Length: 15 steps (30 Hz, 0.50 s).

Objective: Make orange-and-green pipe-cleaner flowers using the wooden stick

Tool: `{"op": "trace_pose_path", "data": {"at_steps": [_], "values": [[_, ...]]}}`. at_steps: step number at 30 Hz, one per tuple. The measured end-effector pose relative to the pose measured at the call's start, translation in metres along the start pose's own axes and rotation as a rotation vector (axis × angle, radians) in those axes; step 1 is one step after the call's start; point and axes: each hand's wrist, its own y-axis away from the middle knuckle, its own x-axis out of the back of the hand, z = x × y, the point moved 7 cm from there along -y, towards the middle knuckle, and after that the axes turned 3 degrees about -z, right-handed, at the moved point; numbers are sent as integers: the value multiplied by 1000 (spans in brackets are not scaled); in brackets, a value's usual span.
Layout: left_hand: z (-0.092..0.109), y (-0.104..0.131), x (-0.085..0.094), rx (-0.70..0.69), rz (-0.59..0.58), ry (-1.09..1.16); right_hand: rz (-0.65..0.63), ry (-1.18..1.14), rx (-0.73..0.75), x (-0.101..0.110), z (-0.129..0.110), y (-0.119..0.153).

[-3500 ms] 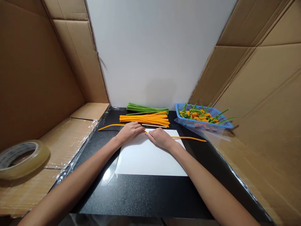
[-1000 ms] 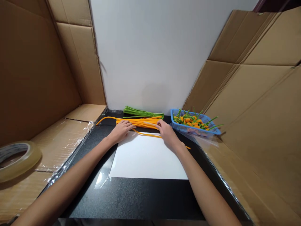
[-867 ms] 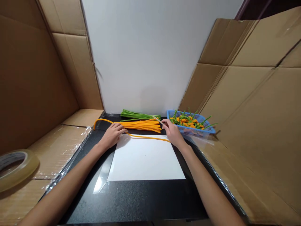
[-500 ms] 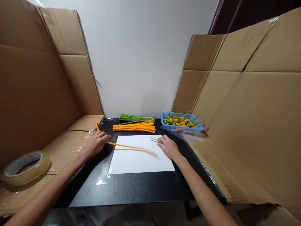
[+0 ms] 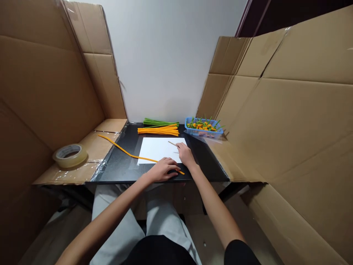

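A long orange pipe cleaner (image 5: pixel 143 158) runs from the cardboard on the left, across the white sheet (image 5: pixel 154 146), and under my left hand (image 5: pixel 164 170). Its right end pokes out past my fingertips near the table's front edge. My left hand is closed over the pipe cleaner close to that end. Above the right part of the sheet, my right hand (image 5: pixel 186 154) grips a thin tan stick (image 5: pixel 172 143) that points up and left. Behind the sheet lie a bundle of orange pipe cleaners (image 5: pixel 158 130) and a bundle of green pipe cleaners (image 5: pixel 160 122).
A blue basket (image 5: pixel 190 131) at the back right holds several orange and green pipe-cleaner pieces. On the left cardboard rests a roll of clear tape (image 5: pixel 72 161). Tall cardboard walls (image 5: pixel 33 88) flank the black table (image 5: pixel 116 173) on both sides.
My left hand has moved right along the pipe cleaner, from its left part to near its right end. The right hand still holds the stick. The camera view has tilted down.
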Motion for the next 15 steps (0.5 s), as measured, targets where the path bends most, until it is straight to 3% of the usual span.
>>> {"op": "trace_pose_path", "data": {"at_steps": [3, 9, 12, 15], "values": [[-10, -12, -11, 75, 67, 55, 115, -27, 31, 7, -1, 4], [-67, -2, 21, 372, 547, 250, 204, -26, 54, 8, -8, 1], [-85, 2, 31, 406, 672, 309, 196, -29, 86, -1, -24, -4], [-98, 6, 36, 421, 775, 359, 277, -82, 37, -3, -31, -9]]}}
